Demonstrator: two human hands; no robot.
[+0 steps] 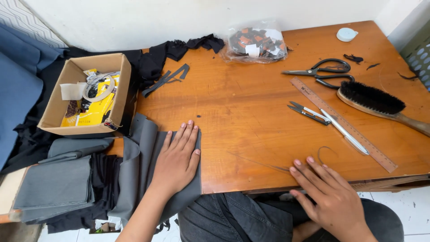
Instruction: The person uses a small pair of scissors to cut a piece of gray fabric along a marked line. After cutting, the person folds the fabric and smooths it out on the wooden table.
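My left hand (176, 161) lies flat, fingers together, on a grey piece of cloth (145, 142) that drapes over the near left edge of the wooden table (242, 112). My right hand (326, 190) rests with fingers spread on the table's near edge, holding nothing. Nearest to it are a loose curl of thread (323, 152), a white pen (344, 131) and a long wooden ruler (342, 124).
Small thread snips (307, 112), black scissors (323, 72) and a black-bristled brush (380, 103) lie at the right. A clear bag of small pieces (256, 43) sits at the back. A cardboard box (85, 94) and folded grey and black cloth (58, 183) are at the left.
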